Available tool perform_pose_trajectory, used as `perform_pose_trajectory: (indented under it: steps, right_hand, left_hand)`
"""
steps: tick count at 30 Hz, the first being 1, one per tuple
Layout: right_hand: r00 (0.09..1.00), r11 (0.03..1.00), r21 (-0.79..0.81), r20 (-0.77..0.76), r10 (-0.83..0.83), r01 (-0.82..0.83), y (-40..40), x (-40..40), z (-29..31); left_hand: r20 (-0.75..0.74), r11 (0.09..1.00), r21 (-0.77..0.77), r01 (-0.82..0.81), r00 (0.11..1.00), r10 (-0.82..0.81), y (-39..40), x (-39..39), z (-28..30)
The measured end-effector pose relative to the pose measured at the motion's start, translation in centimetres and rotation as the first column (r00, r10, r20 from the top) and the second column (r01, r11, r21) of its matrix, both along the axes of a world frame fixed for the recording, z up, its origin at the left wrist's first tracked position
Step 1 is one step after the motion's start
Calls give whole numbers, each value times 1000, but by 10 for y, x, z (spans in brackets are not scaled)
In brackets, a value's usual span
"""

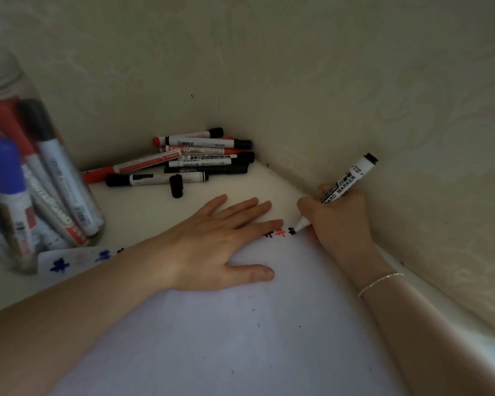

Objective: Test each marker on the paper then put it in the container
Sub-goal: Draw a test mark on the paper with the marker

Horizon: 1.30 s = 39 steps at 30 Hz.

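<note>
The person's right hand [337, 221] is gripping a black marker [345, 187], its fingers curled around the barrel, and the uncapped tip is touching the paper [240, 338] at a small black mark [291, 231] near the sheet's far edge. The left hand [215, 247] is lying flat on the paper, fingers straight and spread, pressing it to the table [137, 212]. A loose black cap [176, 185] is lying beside a pile of markers [200, 157] in the corner. At the left, a clear container [26, 181] is holding several markers.
</note>
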State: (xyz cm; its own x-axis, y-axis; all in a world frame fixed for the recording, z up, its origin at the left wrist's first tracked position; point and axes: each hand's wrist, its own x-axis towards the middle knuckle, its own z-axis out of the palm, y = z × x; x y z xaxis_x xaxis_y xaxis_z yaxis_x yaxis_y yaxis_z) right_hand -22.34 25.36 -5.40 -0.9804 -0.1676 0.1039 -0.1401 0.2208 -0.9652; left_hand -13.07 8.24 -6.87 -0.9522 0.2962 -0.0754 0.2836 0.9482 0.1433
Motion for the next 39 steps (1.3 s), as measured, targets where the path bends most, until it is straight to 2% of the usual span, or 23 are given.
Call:
perform_pose_trajectory:
  steps: [5, 12, 18, 21, 23, 24, 26, 27, 28, 29, 30, 31, 32, 33, 35, 37, 39]
  right_hand:
    - [1000, 1000, -21, -8, -17, 16, 1, -1, -1]
    - [999, 999, 32, -47, -14, 15, 1, -3, -3]
    - [999, 982, -191, -32, -6, -1, 5, 0, 0]
    - [997, 980, -196, -71, 27, -41, 5, -1, 0]
    - [995, 976, -205, -86, 54, -71, 6, 0, 0]
    - [994, 973, -216, -89, 63, -81, 6, 0, 0]
    - [992, 965, -240, -87, 86, -105, 7, 0, 1]
    - [992, 962, -247, -81, 101, -119, 7, 0, 1]
    - [990, 959, -251, -76, 118, -134, 8, 0, 1]
    - [987, 955, -252, -73, 142, -156, 8, 0, 0]
    - [983, 948, -259, -69, 172, -184, 8, 0, 0]
    - [978, 939, -273, -62, 201, -210, 9, -1, -1]
    - [974, 927, -298, -46, 222, -225, 10, -1, -1]
    - [973, 914, -335, -28, 231, -227, 10, -2, -1]
    - [971, 885, -412, 2, 239, -217, 11, -3, -1]
    - [969, 878, -423, 1, 246, -223, 11, -4, -1]
    - [972, 894, -391, -6, 236, -219, 12, -4, -1]
  left_hand:
    - [-13, 1000, 5, 0, 1000, 0, 0, 0, -1]
    - [-25, 1000, 17, 2, 1000, -2, 0, 0, -2]
    - [-32, 999, 53, -1, 999, 3, -1, 0, -2]
    - [-6, 988, 154, -5, 1000, 6, -1, 1, 0]
    - [38, 927, 370, -61, 998, 50, -1, 3, 6]
    - [74, 837, 530, -132, 991, 110, -1, 3, 9]
    - [49, 577, 788, -214, 957, 287, -3, 2, 11]
    - [-52, 540, 818, -196, 911, 409, -5, 0, 11]
    - [-177, 571, 800, -184, 838, 516, -8, -2, 12]
    - [-312, 659, 727, -195, 760, 570, -13, -5, 14]
    - [-439, 765, 599, -237, 702, 561, -18, -7, 17]
    - [-523, 846, 439, -302, 680, 514, -23, -9, 20]
    - [-563, 884, 283, -371, 682, 467, -29, -11, 22]
    - [-563, 882, 152, -447, 694, 449, -36, -12, 24]
    - [-496, 818, -10, -576, 713, 496, -43, -10, 28]
    - [-437, 767, -65, -638, 710, 553, -45, -7, 29]
    - [-410, 754, -99, -649, 717, 563, -46, -6, 29]
